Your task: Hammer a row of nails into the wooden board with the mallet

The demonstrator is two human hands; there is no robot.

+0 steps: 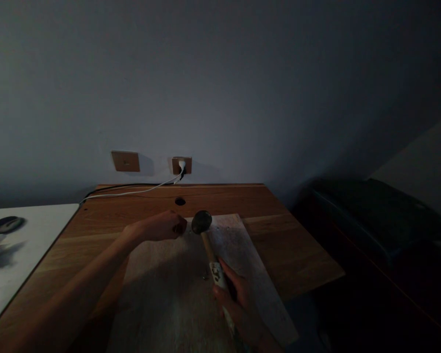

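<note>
My right hand is wrapped round the handle of a mallet, whose dark rounded head points away from me. The handle is bare wood near the head and pale with dark patches at the grip. Close to the left of the mallet head, my left hand is closed over the far edge of a pale wooden board. What its fingers hold, if anything, is hidden. A few small metal pieces, perhaps nails or screws, lie on the board left of the handle. Tiny specks show near the board's far edge.
The board rests on a wooden desk against a wall. A socket has plugs in it, and white and black cables run left along the desk. A white surface adjoins at left. Dark cushion-like furniture stands at right.
</note>
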